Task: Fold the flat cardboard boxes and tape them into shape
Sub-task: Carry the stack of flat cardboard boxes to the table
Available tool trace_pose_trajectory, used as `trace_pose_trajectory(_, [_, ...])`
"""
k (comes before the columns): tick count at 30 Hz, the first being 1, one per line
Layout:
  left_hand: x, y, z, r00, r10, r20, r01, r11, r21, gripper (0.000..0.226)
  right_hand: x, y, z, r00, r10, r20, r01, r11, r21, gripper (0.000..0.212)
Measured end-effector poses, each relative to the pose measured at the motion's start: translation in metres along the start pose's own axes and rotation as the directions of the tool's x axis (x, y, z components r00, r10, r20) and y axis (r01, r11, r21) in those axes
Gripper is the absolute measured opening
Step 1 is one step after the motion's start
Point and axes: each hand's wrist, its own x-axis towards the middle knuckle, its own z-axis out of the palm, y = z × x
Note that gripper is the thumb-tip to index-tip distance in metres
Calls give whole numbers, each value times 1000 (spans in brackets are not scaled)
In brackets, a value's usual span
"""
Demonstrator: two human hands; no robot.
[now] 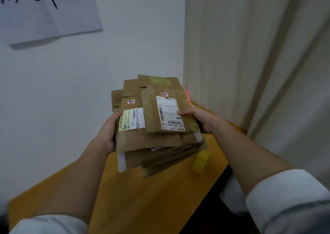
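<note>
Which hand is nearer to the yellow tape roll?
Right. The right hand grips the cardboard stack just above the yellow tape roll; the left hand holds the far side.

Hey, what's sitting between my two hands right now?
In the head view, a stack of flat cardboard boxes, gripped by the left hand and the right hand at its sides.

A plain indoor room, likely a home or small office corner used for parcel work. A wooden table (142, 198) stands against a bare white wall (71, 90), a handwritten paper sign (44, 10) hangs at far left, and a pale curtain (259, 55) falls on the right.
</note>
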Motion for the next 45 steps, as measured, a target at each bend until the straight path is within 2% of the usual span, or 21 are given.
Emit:
trace_pose_trajectory(4, [40, 2, 2, 997, 10, -79, -15, 998, -54, 33, 64, -17, -11, 994, 10, 106, -2, 998, -69, 39])
trace_pose_trajectory(9, [85, -6, 16, 987, -37, -155, 17, 992, -125, 42, 138, -30, -35, 968, 56, 243, -28, 993, -118, 25])
trace_pose_trajectory(15, [112, -17, 23, 968, -99, -232, 63, 985, -161, 48, 200, -29, -48, 926, 141, 351, -92, 984, -154, 29])
trace_pose_trajectory(20, [122, -45, 7, 920, -153, -362, 96, 981, -171, 47, 230, 7, -36, 901, 243, 358, -189, 966, -179, 25])
trace_pose_trajectory(27, [118, -115, -16, 844, -293, -450, 185, 945, -268, 42, 260, 77, -18, 854, 407, 325, -325, 904, -278, 38])
trace_pose_trajectory(29, [119, -135, -29, 814, -305, -495, 203, 947, -250, 45, 267, 94, -7, 854, 426, 300, -340, 892, -298, 50])
trace_pose_trajectory(31, [123, -155, -42, 775, -309, -551, 271, 950, -152, 54, 278, 115, 4, 888, 396, 234, -295, 881, -371, 85])
trace_pose_trajectory(32, [124, -163, -45, 745, -318, -586, 337, 938, -81, 55, 281, 123, 8, 904, 370, 216, -252, 867, -430, 94])
trace_pose_trajectory(34, [128, -177, -46, 715, -356, -601, 426, 904, -29, 49, 280, 132, 14, 910, 353, 219, -203, 839, -505, 88])
trace_pose_trajectory(36, [132, -186, -41, 713, -377, -591, 456, 890, -17, 39, 281, 142, 13, 901, 352, 254, -177, 832, -526, 84])
trace_pose_trajectory(39, [140, -195, -43, 713, -292, -637, 426, 902, 63, 55, 279, 148, 14, 922, 306, 237, -124, 813, -568, 89])
trace_pose_trajectory(42, [145, -195, -52, 647, -198, -736, 458, 873, 167, 66, 274, 149, 20, 950, 249, 189, -69, 757, -650, 87])
trace_pose_trajectory(43, [147, -192, -54, 648, -168, -743, 462, 863, 207, 64, 272, 149, 21, 961, 211, 178, -37, 738, -674, 85])
trace_pose_trajectory(45, [150, -189, -59, 707, -150, -691, 449, 850, 275, 61, 265, 148, 26, 976, 136, 172, 27, 703, -711, 77])
